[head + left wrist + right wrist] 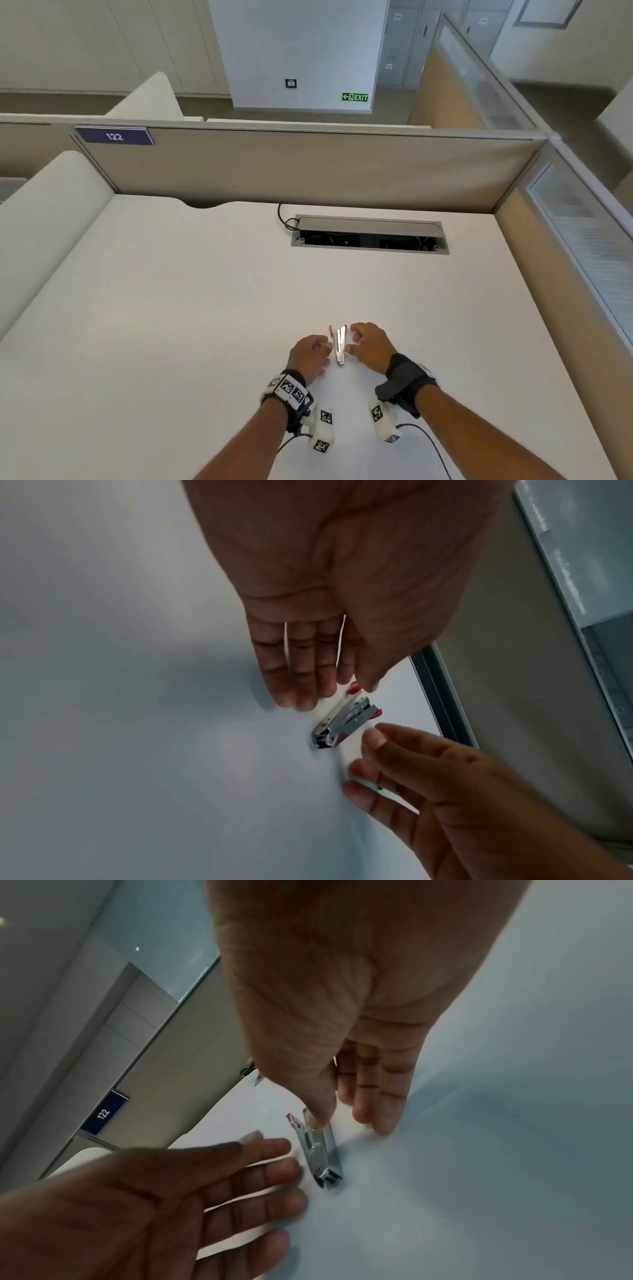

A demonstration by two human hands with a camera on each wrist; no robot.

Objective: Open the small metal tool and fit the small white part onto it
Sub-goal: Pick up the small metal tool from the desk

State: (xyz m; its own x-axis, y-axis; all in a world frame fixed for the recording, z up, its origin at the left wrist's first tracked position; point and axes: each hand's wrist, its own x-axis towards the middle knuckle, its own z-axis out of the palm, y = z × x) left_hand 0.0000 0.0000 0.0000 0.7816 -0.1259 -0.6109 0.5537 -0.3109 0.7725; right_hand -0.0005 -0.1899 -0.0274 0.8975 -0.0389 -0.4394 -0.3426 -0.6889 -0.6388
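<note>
The small metal tool (339, 344) is a silver stapler with red ends, lying spread in a narrow V on the white table (171, 308). My left hand (324, 345) lies just left of it with straight fingers on the table (329, 693). My right hand (352, 341) is on its right side. Its thumb tip rests on the tool's (320, 1150) upper arm and its fingers touch the table (346, 1118). In the left wrist view a small pale strip (369, 784) shows between two right fingertips. I cannot tell whether they hold it.
An open cable hatch (370, 236) with a black cable (282, 216) sits in the table farther back. A beige partition (308, 164) labelled 122 closes off the far edge, and another runs along the right side.
</note>
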